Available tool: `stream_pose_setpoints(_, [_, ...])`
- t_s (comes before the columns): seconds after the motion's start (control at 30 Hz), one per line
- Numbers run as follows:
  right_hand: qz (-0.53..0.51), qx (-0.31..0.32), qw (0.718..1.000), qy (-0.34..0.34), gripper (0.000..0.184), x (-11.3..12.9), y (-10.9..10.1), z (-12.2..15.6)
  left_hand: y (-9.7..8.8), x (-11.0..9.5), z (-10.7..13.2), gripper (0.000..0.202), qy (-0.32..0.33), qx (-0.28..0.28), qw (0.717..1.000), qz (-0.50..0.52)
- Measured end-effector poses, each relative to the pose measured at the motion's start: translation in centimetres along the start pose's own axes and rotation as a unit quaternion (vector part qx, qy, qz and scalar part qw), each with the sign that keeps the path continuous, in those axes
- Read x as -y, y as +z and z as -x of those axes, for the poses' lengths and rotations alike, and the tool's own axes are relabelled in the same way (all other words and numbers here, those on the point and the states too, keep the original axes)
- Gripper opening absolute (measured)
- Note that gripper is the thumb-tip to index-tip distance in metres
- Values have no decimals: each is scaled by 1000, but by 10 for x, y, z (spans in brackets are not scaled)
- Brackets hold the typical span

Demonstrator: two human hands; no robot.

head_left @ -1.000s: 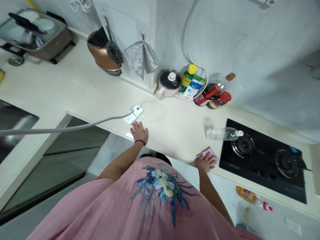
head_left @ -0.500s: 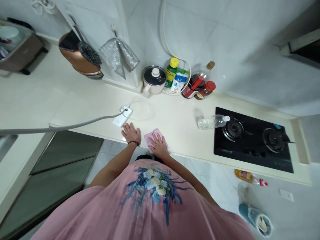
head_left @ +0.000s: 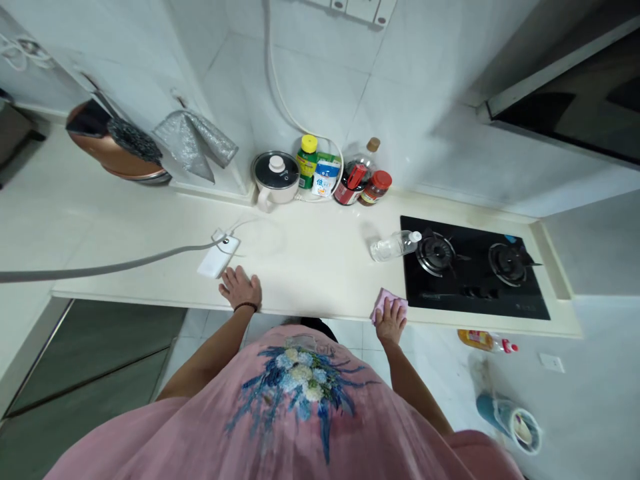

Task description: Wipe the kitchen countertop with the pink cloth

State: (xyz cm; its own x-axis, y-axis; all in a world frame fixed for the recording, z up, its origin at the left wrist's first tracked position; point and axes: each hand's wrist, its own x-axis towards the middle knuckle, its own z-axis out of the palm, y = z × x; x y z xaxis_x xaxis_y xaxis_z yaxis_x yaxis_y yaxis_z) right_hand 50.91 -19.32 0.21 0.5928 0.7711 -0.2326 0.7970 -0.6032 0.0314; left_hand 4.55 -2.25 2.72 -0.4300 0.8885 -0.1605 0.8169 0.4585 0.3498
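My left hand (head_left: 241,288) rests on the near edge of the pale countertop (head_left: 310,267), fingers spread and holding nothing. Just beyond its fingertips lies a white power strip (head_left: 219,257) with a grey cable plugged in. Over to the right, my right hand (head_left: 391,324) holds a folded pink cloth (head_left: 381,301) down against the counter's front edge. The cloth is partly hidden under the fingers and sits close to the left corner of the black gas stove (head_left: 475,270). A clear bottle (head_left: 390,247) lies on its side beyond the cloth, its cap over the stove's edge.
Along the wall stand a small lidded pot (head_left: 277,177), a green bottle with a yellow cap (head_left: 307,162), a white packet (head_left: 325,178), a dark sauce bottle (head_left: 349,187) and a red-lidded jar (head_left: 376,188). A silver cloth (head_left: 193,143) hangs left. A range hood (head_left: 565,100) juts out upper right.
My right hand has slid the pink cloth rightward along the counter's front edge, from beside my left hand to near the stove. My left hand stays by the power strip. The view has shifted right.
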Motion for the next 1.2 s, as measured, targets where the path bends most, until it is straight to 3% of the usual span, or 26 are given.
stream_pose_setpoints(0.2, [-21,-16,998,48,72,8,-7,-33,1,0,1,71,4,-8,1000,-12])
stream_pose_setpoints(0.4, [-21,-5,999,25,73,37,-22,-67,1,-3,1,71,-3,-13,1000,-13])
stream_pose_setpoints(0.47, [1,6,999,-32,73,60,-23,-66,1,-4,0,70,-8,-13,1000,-18])
stream_pose_setpoints(0.57, [18,26,980,-197,71,109,-19,-46,2,-5,0,70,-17,-10,999,-31])
stream_pose_setpoints(0.7, [-10,37,909,-416,70,180,-17,-21,3,-5,1,70,-22,-11,999,-31])
stream_pose_setpoints(0.8, [-14,49,863,-502,68,211,-26,-30,3,-6,2,69,-26,-15,999,-23])
stream_pose_setpoints(0.87, [0,61,861,-505,67,219,-34,-54,3,-6,2,68,-26,-16,999,-22])
stream_pose_setpoints(1.0, [43,60,909,-409,67,224,-50,-124,4,-5,0,67,-28,-17,999,-25])
stream_pose_setpoints(1.1, [60,38,935,-348,66,234,-62,-172,6,-3,-1,67,-35,-12,999,-29])
stream_pose_setpoints(1.2, [57,-12,953,-299,60,251,-72,-200,7,-1,-1,66,-37,-12,999,-36])
